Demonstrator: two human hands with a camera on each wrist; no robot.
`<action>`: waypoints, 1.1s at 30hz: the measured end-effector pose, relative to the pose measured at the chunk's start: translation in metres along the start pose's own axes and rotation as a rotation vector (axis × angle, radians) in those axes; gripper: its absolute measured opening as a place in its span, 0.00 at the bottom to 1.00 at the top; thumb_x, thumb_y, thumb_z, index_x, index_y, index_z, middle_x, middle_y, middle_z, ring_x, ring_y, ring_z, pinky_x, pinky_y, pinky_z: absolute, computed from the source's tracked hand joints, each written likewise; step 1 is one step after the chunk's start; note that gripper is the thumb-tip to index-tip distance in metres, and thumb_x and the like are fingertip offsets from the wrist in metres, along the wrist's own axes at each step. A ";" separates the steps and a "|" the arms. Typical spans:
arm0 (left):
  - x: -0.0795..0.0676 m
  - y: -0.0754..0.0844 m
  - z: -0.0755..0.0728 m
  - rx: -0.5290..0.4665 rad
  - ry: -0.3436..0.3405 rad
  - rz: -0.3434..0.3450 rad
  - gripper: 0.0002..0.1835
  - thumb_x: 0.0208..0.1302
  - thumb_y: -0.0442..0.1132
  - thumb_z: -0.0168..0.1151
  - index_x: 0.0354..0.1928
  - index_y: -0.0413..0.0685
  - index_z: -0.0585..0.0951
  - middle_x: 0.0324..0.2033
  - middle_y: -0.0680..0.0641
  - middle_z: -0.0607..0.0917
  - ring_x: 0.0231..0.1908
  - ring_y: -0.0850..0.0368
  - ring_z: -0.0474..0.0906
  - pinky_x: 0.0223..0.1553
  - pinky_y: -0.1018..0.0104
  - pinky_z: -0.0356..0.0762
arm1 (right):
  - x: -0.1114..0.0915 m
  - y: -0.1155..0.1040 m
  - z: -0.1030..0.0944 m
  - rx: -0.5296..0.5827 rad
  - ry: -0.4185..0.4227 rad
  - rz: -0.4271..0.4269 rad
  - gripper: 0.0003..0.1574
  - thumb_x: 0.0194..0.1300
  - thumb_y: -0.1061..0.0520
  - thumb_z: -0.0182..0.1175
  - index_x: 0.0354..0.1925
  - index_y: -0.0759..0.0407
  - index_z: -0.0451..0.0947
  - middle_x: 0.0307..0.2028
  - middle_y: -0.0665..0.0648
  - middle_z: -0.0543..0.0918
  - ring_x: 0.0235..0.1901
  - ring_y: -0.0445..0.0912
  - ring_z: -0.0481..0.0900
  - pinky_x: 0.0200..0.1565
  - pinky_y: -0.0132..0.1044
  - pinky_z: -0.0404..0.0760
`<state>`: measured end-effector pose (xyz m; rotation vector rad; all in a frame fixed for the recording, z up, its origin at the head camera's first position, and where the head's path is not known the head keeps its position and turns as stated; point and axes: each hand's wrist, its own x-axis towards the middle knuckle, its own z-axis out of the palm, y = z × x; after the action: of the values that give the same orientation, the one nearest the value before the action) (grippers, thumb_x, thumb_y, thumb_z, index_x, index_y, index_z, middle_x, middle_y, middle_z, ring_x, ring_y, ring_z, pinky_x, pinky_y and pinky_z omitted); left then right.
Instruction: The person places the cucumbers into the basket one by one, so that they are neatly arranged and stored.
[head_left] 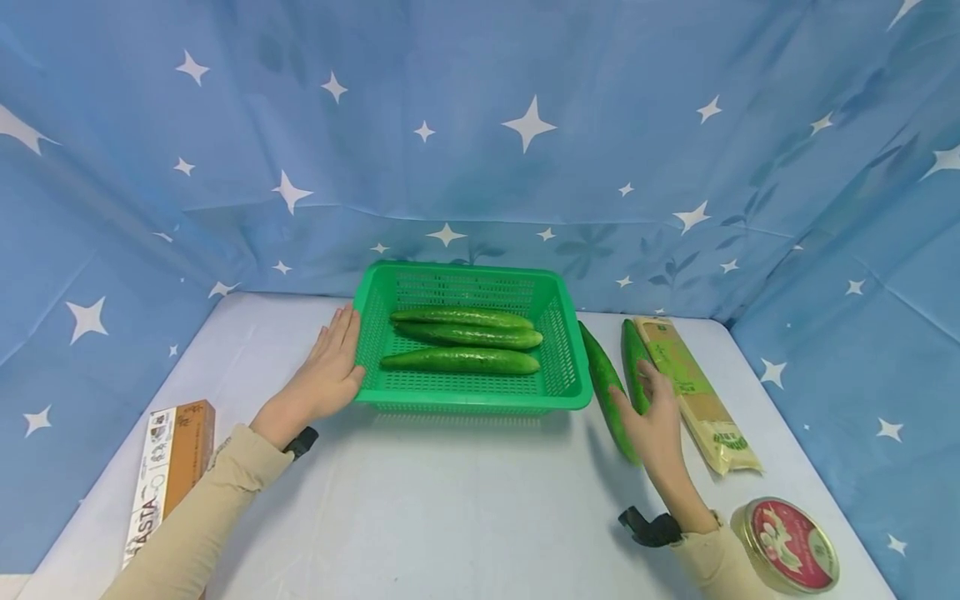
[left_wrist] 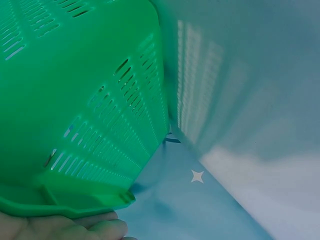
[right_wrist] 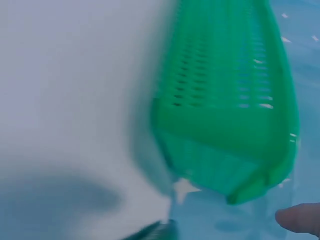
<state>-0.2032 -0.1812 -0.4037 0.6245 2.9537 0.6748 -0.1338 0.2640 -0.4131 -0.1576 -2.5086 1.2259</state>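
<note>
A green plastic basket (head_left: 472,402) with slotted walls stands at the back middle of the table, three cucumbers (head_left: 460,361) lying crosswise inside. My left hand (head_left: 326,367) rests against its left rim with straight fingers; in the left wrist view the fingers (left_wrist: 102,230) lie along the rim's outer side. To the right of the basket, one cucumber (head_left: 602,367) lies slanted close to the wall, and a second cucumber (head_left: 633,346) lies beside it. Over these two hovers my right hand (head_left: 654,425), thumb and fingers spread apart. The hand partly covers the second cucumber.
Along the right side lies a flat green and tan noodle packet (head_left: 693,387), touching the second cucumber. A round tin (head_left: 795,546) with a red lid sits nearer, by the right sleeve. At the left is a pasta box (head_left: 176,458). Blue star-patterned cloth (head_left: 480,183) encloses the table.
</note>
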 end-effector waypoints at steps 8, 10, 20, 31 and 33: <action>0.001 -0.001 0.002 0.000 0.006 0.008 0.40 0.72 0.35 0.41 0.75 0.30 0.33 0.76 0.35 0.28 0.75 0.37 0.26 0.73 0.42 0.30 | -0.032 0.026 -0.006 -0.038 -0.156 0.199 0.45 0.72 0.54 0.58 0.73 0.75 0.50 0.66 0.75 0.60 0.68 0.68 0.59 0.69 0.57 0.60; 0.001 -0.001 0.001 -0.002 0.004 0.006 0.40 0.72 0.35 0.41 0.75 0.30 0.33 0.76 0.35 0.28 0.75 0.37 0.25 0.73 0.42 0.30 | -0.039 0.031 -0.007 -0.028 -0.186 0.232 0.45 0.73 0.54 0.57 0.73 0.76 0.49 0.67 0.77 0.59 0.68 0.69 0.59 0.68 0.58 0.60; -0.002 0.002 -0.002 -0.018 0.008 0.013 0.39 0.72 0.34 0.41 0.75 0.29 0.34 0.76 0.34 0.29 0.75 0.35 0.27 0.73 0.41 0.31 | -0.045 0.043 -0.011 0.016 -0.220 0.286 0.42 0.70 0.62 0.59 0.72 0.77 0.53 0.67 0.78 0.63 0.67 0.67 0.64 0.64 0.47 0.69; -0.001 0.001 -0.001 -0.014 0.006 0.011 0.39 0.71 0.34 0.41 0.75 0.29 0.34 0.76 0.34 0.29 0.75 0.36 0.26 0.73 0.41 0.30 | -0.040 0.050 -0.006 -0.176 -0.112 0.112 0.38 0.58 0.64 0.70 0.62 0.78 0.69 0.55 0.79 0.76 0.53 0.69 0.78 0.49 0.50 0.82; 0.000 0.001 -0.001 -0.010 0.003 0.008 0.40 0.71 0.34 0.41 0.75 0.29 0.34 0.76 0.34 0.28 0.75 0.36 0.25 0.73 0.41 0.30 | -0.038 0.051 -0.005 -0.200 -0.097 0.071 0.36 0.57 0.65 0.71 0.60 0.79 0.71 0.52 0.79 0.78 0.50 0.69 0.80 0.46 0.50 0.83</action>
<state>-0.2026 -0.1808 -0.4028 0.6358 2.9506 0.6914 -0.0988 0.2901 -0.4595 -0.2429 -2.7294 1.0292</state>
